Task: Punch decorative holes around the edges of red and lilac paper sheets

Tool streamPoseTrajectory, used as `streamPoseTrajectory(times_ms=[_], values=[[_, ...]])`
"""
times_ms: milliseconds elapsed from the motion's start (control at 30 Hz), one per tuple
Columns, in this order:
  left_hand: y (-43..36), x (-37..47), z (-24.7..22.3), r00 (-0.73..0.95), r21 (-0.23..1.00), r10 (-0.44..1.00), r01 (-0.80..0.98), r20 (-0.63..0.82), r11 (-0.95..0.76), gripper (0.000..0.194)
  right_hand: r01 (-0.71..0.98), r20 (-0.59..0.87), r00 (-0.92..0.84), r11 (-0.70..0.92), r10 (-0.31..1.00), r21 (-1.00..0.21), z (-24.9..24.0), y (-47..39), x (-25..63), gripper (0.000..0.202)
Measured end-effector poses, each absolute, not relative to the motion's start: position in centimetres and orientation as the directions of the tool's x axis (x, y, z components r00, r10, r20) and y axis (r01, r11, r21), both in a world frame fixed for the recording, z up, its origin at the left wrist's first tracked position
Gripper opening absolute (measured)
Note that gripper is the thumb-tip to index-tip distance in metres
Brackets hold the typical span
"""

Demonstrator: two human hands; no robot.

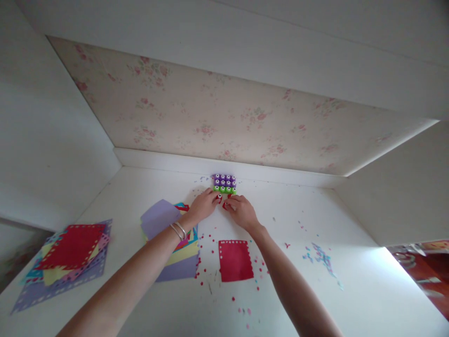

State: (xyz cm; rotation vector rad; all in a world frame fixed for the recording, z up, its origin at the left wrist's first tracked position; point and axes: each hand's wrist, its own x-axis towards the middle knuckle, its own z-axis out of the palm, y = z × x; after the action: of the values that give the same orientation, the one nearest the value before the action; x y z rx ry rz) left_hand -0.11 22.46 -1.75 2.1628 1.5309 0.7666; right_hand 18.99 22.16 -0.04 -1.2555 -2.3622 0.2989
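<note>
Both my hands reach to the back of the white table. My left hand closes its fingertips on a small red piece with a white, eye-like round top. My right hand pinches another small red piece, partly covered by the fingers. A further bit of red shows by its fingertips. Just beyond stands a tight block of similar pieces in rows: purple pieces behind and green pieces in front, all with white tops bearing dark dots.
A red sheet with holes punched along its edges lies between my forearms. Coloured sheets are stacked under my left arm, and punched sheets are piled far left. Punched-out dots and scraps are scattered about. A low ledge and side walls bound the table.
</note>
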Motion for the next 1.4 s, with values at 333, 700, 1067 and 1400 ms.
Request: streamPoseTrajectory(times_ms=[333,700,1067,1400], values=[[21.3,-1.8,-1.4,0.217,0.570,0.955,0.767,0.205,-0.296,0.032,0.755,0.345,-0.357,0.486,0.868,-0.441,0.1,19.8,18.7,0.022],[21.3,-1.7,-0.4,0.331,0.577,0.923,0.722,0.197,-0.382,0.030,0.673,0.263,-0.428,0.499,0.865,-0.546,-0.4,20.1,19.8,0.026],[20.5,-0.6,-1.1,0.226,0.583,0.944,0.744,0.239,-0.326,0.019,0.665,0.327,-0.282,0.429,0.902,-0.611,-1.9,22.4,18.6,0.019],[21.8,0.9,-1.9,0.175,0.622,0.945,0.717,0.277,-0.315,0.022,0.748,0.325,-0.073,0.268,0.943,-0.607,-2.4,22.4,18.0,0.021]])
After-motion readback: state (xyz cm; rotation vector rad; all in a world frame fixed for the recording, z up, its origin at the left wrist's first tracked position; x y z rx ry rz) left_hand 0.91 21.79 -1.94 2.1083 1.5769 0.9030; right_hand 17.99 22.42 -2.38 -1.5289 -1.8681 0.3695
